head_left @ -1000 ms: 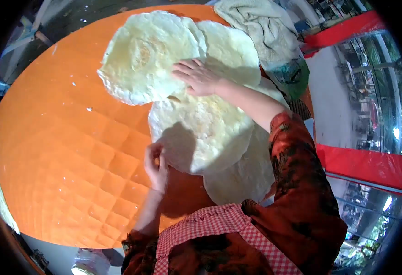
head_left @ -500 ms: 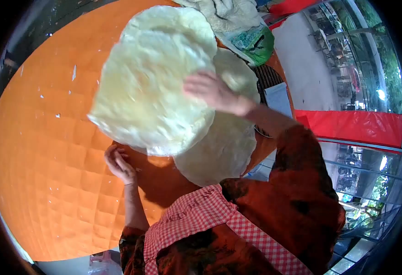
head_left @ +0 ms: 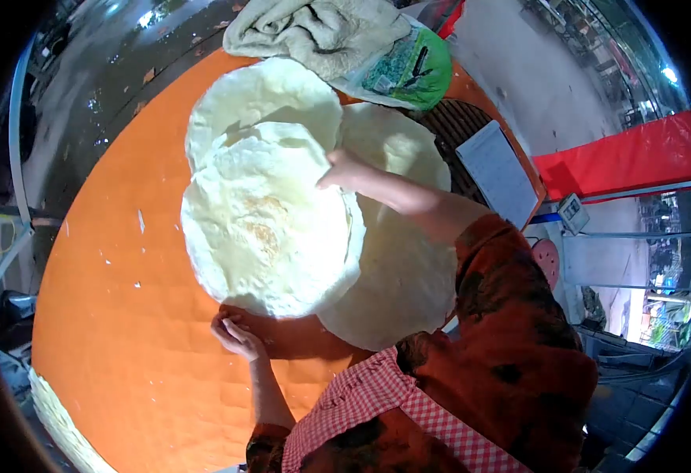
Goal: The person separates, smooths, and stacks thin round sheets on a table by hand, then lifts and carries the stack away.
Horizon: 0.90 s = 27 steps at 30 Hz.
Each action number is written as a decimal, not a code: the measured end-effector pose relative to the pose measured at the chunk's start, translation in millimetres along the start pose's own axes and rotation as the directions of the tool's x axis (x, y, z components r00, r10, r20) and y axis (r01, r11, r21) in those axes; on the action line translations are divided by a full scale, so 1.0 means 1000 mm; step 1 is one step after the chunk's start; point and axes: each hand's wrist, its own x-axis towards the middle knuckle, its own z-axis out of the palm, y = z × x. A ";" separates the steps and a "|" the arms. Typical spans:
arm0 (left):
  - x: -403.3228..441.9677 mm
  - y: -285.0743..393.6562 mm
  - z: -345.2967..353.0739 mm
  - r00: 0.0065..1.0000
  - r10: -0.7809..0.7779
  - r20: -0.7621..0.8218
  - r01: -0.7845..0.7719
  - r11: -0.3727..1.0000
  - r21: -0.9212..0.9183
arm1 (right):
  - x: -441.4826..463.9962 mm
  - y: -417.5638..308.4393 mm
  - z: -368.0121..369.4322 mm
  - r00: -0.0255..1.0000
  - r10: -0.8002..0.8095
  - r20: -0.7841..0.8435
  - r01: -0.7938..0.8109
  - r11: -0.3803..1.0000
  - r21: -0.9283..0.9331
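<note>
Large, round, pale flatbreads lie overlapping on the orange quilted table cover. My right hand (head_left: 345,172) pinches the right edge of the top flatbread (head_left: 263,229), which has a browned middle. Its upper edge is folded or doubled over another round flatbread (head_left: 271,98). Further flatbreads (head_left: 397,276) lie to the right, partly under the stack. At the near left edge of the top flatbread is my left hand (head_left: 237,337), its fingers loosely bent and apart, with nothing visible in them.
A crumpled beige cloth (head_left: 318,35) and a green-and-white plastic bag (head_left: 416,71) lie at the table's far edge. Right of them are a dark slatted rack (head_left: 452,130) and a white flat box (head_left: 499,169). White scraps dot the orange cover (head_left: 125,331).
Flatbreads from nearer me have shifted up and left onto the others. My right hand, earlier flat with fingers spread, has closed at an edge. The view has turned.
</note>
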 end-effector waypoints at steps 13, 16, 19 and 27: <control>0.000 -0.016 -0.003 0.999 -0.043 0.025 0.041 0.998 0.051 | 0.150 -0.008 -0.085 0.912 -0.028 -0.410 -0.077 0.969 -0.236; 0.001 -0.018 -0.003 0.999 -0.026 0.023 0.024 0.998 0.063 | 0.153 0.014 -0.084 0.857 0.117 -0.502 -0.278 0.925 -0.260; -0.002 -0.019 -0.001 1.000 -0.015 0.015 0.015 0.999 0.041 | 0.171 0.039 -0.091 0.945 0.241 -0.221 -0.131 0.898 0.421; 0.000 -0.022 -0.002 0.994 0.102 0.043 -0.107 0.982 0.155 | 0.132 -0.084 -0.065 0.972 -0.184 -0.143 0.178 0.982 -0.054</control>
